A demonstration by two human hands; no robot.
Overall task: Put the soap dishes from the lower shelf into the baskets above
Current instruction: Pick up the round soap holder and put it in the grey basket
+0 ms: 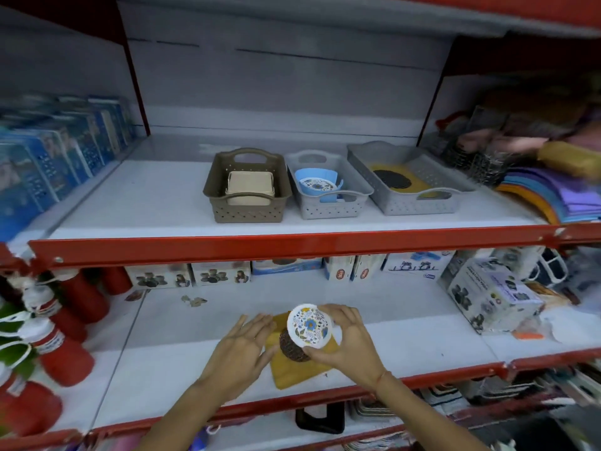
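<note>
Right hand (349, 336) gripping floral soap dish (310, 325), seemingly lifted

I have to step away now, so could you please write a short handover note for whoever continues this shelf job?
Right hand holds the floral round soap dish above the lower shelf.
Left hand is open, resting on the yellow soap dish, not gripping.
Done: brown basket holds a beige dish, middle grey basket a blue one, right grey basket a yellow one.
Left: basket the floral dish, then the yellow one.
</note>
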